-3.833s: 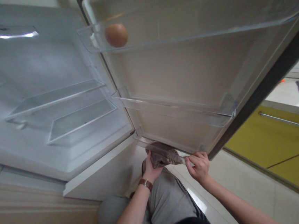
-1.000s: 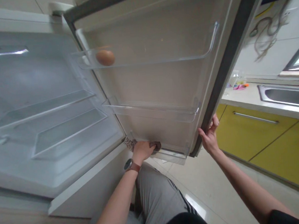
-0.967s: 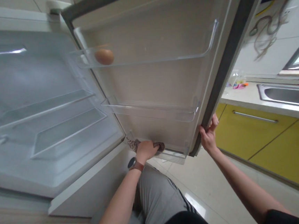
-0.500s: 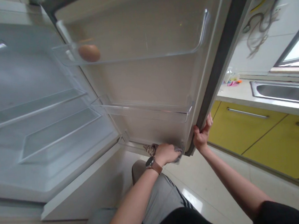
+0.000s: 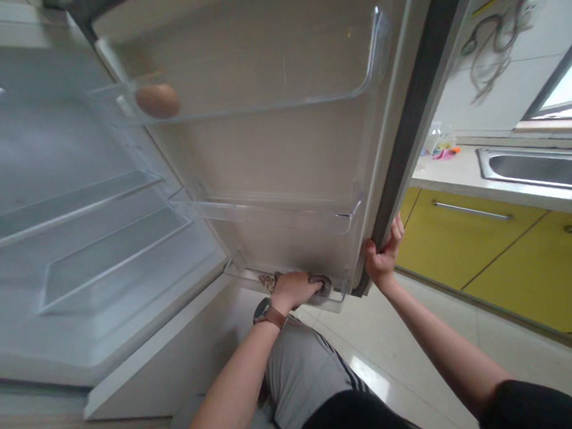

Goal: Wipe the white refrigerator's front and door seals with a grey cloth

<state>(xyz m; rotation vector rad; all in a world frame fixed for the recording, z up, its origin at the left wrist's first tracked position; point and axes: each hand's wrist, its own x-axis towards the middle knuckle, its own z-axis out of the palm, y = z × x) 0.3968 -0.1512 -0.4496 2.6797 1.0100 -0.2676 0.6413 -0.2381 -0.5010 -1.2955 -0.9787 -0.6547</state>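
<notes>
I face an open fridge door (image 5: 281,155) seen from low down. My left hand (image 5: 294,288), with a watch on the wrist, presses a dark grey-brown cloth (image 5: 318,285) into the lowest clear door bin (image 5: 252,281). My right hand (image 5: 383,254) is wrapped round the door's dark outer edge (image 5: 417,109) near its bottom corner. A brown egg (image 5: 157,100) lies at the left end of the top clear door shelf (image 5: 306,99). The middle door shelf (image 5: 275,209) holds nothing that I can see.
The fridge interior (image 5: 65,214) at left has two glass shelves. At right are yellow cabinet fronts (image 5: 510,255) with bar handles, a white counter with a steel sink (image 5: 542,169), and small items by the wall. My grey-trousered knees (image 5: 300,373) are below, over a pale tiled floor.
My left hand has slid the cloth along the bottom door bin, out toward the door's outer corner and then slightly back. My right hand moved from the bin's front to the door edge.
</notes>
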